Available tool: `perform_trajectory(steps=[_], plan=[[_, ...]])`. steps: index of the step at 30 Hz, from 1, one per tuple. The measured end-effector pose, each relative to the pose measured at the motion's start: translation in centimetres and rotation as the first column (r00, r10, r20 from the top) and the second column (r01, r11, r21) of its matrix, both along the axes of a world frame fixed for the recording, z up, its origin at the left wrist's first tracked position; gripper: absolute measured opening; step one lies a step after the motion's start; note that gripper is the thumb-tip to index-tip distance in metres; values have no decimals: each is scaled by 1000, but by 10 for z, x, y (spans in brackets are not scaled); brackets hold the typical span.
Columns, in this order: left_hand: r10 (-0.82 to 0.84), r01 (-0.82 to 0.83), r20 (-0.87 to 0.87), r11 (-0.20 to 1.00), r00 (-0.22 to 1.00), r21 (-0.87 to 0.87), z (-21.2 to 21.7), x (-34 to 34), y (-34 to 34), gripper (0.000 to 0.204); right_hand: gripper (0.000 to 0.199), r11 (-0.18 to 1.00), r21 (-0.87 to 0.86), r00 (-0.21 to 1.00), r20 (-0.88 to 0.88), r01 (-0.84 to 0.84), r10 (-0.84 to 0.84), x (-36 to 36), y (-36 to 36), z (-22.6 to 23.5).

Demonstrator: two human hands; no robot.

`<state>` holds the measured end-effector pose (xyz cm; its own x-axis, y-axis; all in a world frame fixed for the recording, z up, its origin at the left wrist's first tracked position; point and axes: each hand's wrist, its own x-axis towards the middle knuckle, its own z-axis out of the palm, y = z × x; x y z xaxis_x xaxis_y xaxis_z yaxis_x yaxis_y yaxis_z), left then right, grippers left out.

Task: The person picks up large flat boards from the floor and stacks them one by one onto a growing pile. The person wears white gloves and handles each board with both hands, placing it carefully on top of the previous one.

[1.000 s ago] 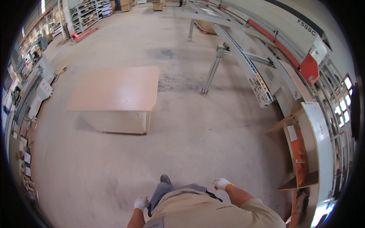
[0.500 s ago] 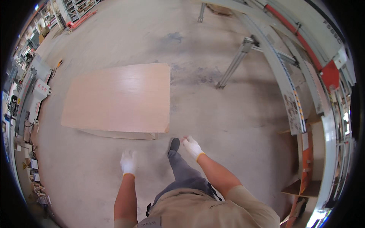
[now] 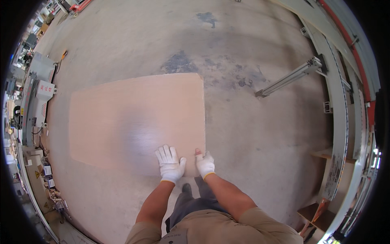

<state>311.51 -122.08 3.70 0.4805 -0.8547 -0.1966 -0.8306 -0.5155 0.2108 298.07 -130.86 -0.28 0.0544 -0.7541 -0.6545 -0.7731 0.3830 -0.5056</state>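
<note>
A smooth grey floor (image 3: 252, 134) spread through the workshop around you, bending toward the dark rim of the view. In front of you and mostly to your left lay a pale tan, flat rectangular wooden panel (image 3: 105, 122), a bluish-white glare on its surface; whatever bore it was hidden underneath. Its near right corner was closest to your body. Your left grip (image 3: 170, 164), in a white glove with a yellow cuff, rested palm down near the panel's near edge, fingers extended and thumb apart. Your right grip (image 3: 206, 163), gloved alike, touched the right edge by that corner, its bare-looking thumb on top; the other fingers were hidden, so I couldn't tell whether it was clamped on the panel. Just below, your dark shoe (image 3: 186, 188) showed on the floor. Dark blotchy stains (image 3: 178, 62) marked the floor past the far edge. To your right, a slanting silver metal post (image 3: 288, 79) stood beside a long grey machine rail (image 3: 339, 122). Well off to your left stood a light grey boxy machine (image 3: 44, 88).
</note>
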Motion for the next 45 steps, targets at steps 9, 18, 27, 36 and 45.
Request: perform_trajectory(steps=[9, 18, 27, 36, 45], plan=[[4, -5, -18, 998, 1000, -61, 4, 20, -59, 79, 71, 999, -15, 998, 38, -40, 40, 32, -83, 12], [-95, 94, -11, 994, 995, -61, -19, 26, -42, 85, 73, 991, 20, 990, -47, -130, 131, 27, -85, -4], [-414, 420, -139, 907, 900, 18, -5, 75, -41, 87, 72, 962, 184, 976, -42, -202, 213, 30, -111, 47], [-505, 560, -307, 820, 807, 121, -5, 124, -48, 63, 52, 953, -122, 959, -77, -279, 271, -53, -36, -9], [-432, 209, -843, 900, 320, -382, 17, 52, -172, 57, 46, 982, 52, 979, -88, -180, 185, -142, -1, 28]])
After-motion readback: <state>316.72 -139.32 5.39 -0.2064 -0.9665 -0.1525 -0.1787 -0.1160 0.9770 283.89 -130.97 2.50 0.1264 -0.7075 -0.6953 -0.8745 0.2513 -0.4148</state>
